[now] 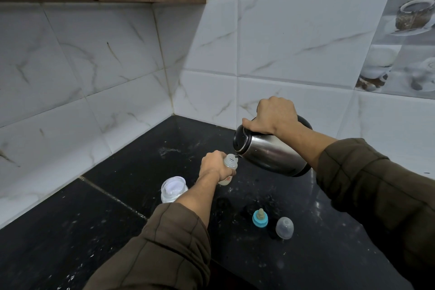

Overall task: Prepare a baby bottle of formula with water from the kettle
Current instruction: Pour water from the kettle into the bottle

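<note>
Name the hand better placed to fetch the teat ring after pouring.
Probably right: the left hand grips the bottle, and the teat ring lies to its right, toward the right hand holding the kettle.

- Cool, even indoor light, fairly bright on the pale wall tiles (294,37).
- The black worktop (329,254) reads dark, with faint pinpoint reflections.
- Soft streaky highlights on the steel kettle (270,150).
- Wide-angle bending curves the tile lines near the edges.
- Mostly sharp; the near sleeves (164,242) look slightly soft.
</note>
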`<state>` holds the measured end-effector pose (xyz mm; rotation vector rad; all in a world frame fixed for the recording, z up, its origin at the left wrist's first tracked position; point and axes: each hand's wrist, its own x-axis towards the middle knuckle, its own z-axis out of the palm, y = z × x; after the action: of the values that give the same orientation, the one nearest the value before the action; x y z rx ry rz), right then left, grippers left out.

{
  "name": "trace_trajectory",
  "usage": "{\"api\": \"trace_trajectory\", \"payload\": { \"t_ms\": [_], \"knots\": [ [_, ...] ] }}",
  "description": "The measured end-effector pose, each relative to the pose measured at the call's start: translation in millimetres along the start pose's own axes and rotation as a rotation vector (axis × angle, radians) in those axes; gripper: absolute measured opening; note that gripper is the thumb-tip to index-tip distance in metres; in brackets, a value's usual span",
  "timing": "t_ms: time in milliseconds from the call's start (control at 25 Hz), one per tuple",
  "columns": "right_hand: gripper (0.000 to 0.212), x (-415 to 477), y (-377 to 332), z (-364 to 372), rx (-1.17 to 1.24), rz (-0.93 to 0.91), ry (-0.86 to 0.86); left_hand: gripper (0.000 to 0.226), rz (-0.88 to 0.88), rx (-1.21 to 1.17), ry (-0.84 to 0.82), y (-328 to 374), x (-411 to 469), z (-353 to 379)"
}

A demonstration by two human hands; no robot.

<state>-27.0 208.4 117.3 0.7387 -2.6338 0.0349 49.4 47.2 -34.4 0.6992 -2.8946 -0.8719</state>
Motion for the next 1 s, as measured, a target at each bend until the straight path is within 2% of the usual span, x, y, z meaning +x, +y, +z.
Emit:
{"api": "trace_trajectory", "payload": {
  "t_ms": [480,1000],
  "knots": [
    [0.056,1,9,3,0.019,0.033,0.01,0.052,0.004,-0.017,0.009,6,-2,-1],
    [0.059,-21,69,44,0.458,0.367,0.06,0.046,-0.005,-0.158,0.05,19,-2,1]
  ]
}}
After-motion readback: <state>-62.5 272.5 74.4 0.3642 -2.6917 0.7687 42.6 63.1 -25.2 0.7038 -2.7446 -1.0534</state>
